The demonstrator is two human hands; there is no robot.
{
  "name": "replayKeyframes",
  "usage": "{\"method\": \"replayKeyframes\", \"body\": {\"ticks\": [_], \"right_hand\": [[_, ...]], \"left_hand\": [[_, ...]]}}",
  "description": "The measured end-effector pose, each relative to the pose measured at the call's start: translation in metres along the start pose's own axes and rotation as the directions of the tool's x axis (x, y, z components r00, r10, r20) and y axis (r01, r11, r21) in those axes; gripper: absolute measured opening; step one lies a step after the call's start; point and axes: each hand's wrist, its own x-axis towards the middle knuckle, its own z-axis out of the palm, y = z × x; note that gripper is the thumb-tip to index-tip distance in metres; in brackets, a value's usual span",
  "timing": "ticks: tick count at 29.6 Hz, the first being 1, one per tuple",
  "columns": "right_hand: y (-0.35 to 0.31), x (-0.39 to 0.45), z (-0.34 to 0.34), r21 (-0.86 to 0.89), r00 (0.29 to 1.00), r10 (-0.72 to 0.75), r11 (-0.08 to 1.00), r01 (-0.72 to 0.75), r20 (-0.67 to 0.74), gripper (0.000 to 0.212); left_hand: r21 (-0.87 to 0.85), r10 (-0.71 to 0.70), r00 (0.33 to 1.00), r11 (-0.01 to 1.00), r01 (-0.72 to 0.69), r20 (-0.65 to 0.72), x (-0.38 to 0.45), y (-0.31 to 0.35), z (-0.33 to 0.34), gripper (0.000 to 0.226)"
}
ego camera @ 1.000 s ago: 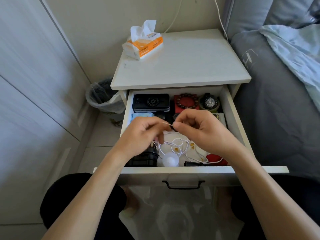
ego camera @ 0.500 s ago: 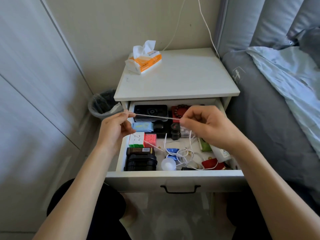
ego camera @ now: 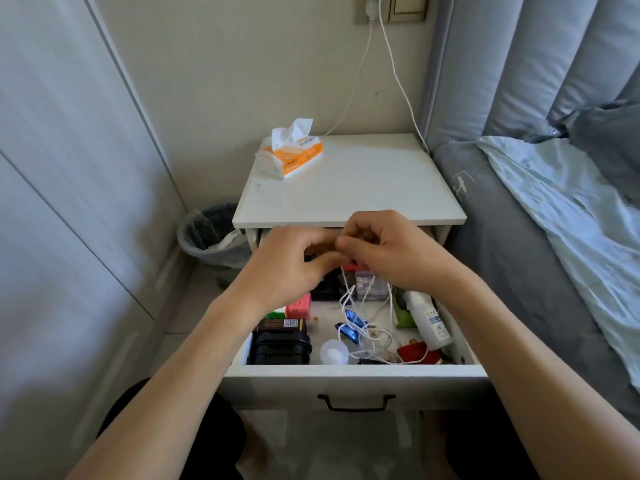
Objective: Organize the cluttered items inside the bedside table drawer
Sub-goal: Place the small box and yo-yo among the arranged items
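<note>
Both hands meet above the open drawer [ego camera: 353, 375] of the bedside desk [ego camera: 349, 188]: the left hand [ego camera: 287, 268] and right hand [ego camera: 384, 251] each keep a pinching grip on the white cable [ego camera: 372, 336], whose tangled loops trail down among the drawer's clutter, beside a black case [ego camera: 280, 348].
</note>
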Motion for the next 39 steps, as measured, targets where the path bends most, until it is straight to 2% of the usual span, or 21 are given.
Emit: {"method": "replayKeyframes", "body": {"ticks": [1,3,7,9,11,13,16,17,18,19,20,21,22,23,28,30,34,36,39], "right_hand": [[0.002,0.000,0.001,0.015,1.000,0.007,1.000,-0.007,-0.012,0.016],[0.008,-0.003,0.001,0.008,0.999,0.034,0.999,-0.034,-0.017,0.016],[0.022,-0.012,0.006,-0.064,0.993,0.086,0.995,-0.081,0.080,0.017],[0.030,-0.016,0.008,-0.036,0.991,0.104,0.994,-0.101,0.082,0.018],[0.039,-0.022,0.005,0.022,0.990,0.131,0.991,-0.133,0.060,0.018],[0.041,-0.023,0.001,0.068,0.991,0.134,0.989,-0.134,-0.001,0.017],[0.025,-0.014,-0.004,0.188,0.990,0.059,0.982,-0.034,-0.131,0.019],[0.018,-0.009,-0.006,0.213,0.988,0.030,0.977,0.003,-0.154,0.020],[0.012,-0.004,-0.007,0.221,0.987,0.004,0.975,0.033,-0.164,0.021],[0.008,0.000,-0.007,0.213,0.987,-0.012,0.976,0.047,-0.162,0.021],[0.006,0.002,-0.012,0.184,0.986,-0.010,0.982,0.041,-0.164,0.021],[0.007,0.003,-0.012,0.162,0.987,0.005,0.987,0.021,-0.163,0.020],[0.012,0.003,-0.014,0.149,0.985,0.032,0.989,-0.007,-0.168,0.020],[0.017,0.001,-0.016,0.137,0.983,0.065,0.990,-0.042,-0.173,0.021],[0.038,-0.006,-0.012,0.039,0.973,0.199,0.980,-0.196,-0.115,0.023],[0.037,-0.006,-0.008,0.024,0.977,0.202,0.979,-0.201,-0.069,0.026],[0.029,-0.003,-0.001,0.045,0.992,0.122,0.992,-0.122,-0.012,0.024],[0.032,-0.004,-0.003,0.051,0.994,0.110,0.993,-0.108,-0.029,0.024],[0.046,-0.011,-0.013,0.066,0.979,0.176,0.983,-0.170,-0.101,0.025]], "left_hand": [[0.021,-0.011,1.000,1.000,0.012,-0.021,0.001,0.000,-0.002,0.010],[0.044,-0.020,0.998,0.999,0.023,-0.066,-0.001,-0.004,-0.002,0.016],[0.203,0.070,0.975,0.979,-0.026,-0.212,-0.010,-0.014,0.004,0.018],[0.216,0.089,0.926,0.976,-0.009,-0.367,-0.015,-0.024,0.000,0.018],[0.188,0.052,0.866,0.981,0.049,-0.497,-0.020,-0.040,-0.010,0.018],[0.177,-0.035,0.834,0.972,0.157,-0.550,-0.026,-0.058,-0.019,0.017],[0.216,-0.168,0.887,0.935,0.281,-0.430,-0.032,-0.073,-0.007,0.016],[0.156,-0.212,0.897,0.944,0.291,-0.389,-0.033,-0.074,0.000,0.017],[-0.008,-0.281,0.887,0.954,0.299,-0.366,-0.033,-0.074,0.003,0.018],[-0.273,-0.375,0.861,0.917,0.290,-0.344,-0.033,-0.072,0.003,0.021],[-0.558,-0.463,0.836,0.793,0.244,-0.293,-0.027,-0.066,0.002,0.023],[-0.748,-0.529,0.810,0.638,0.184,-0.252,-0.024,-0.063,-0.001,0.025],[-0.835,-0.561,0.795,0.533,0.134,-0.231,-0.020,-0.061,-0.007,0.026],[-0.853,-0.566,0.792,0.508,0.116,-0.229,-0.017,-0.061,-0.012,0.026],[-0.759,-0.473,0.863,0.624,0.184,-0.180,-0.016,-0.055,-0.024,0.025],[-0.701,-0.439,0.886,0.678,0.219,-0.149,-0.018,-0.050,-0.025,0.025],[-0.570,-0.368,0.927,0.779,0.263,-0.075,-0.016,-0.041,-0.020,0.022],[-0.497,-0.341,0.940,0.816,0.295,-0.002,-0.016,-0.039,-0.019,0.025],[-0.355,-0.360,0.931,0.864,0.356,0.059,-0.023,-0.041,-0.023,0.032]]}}
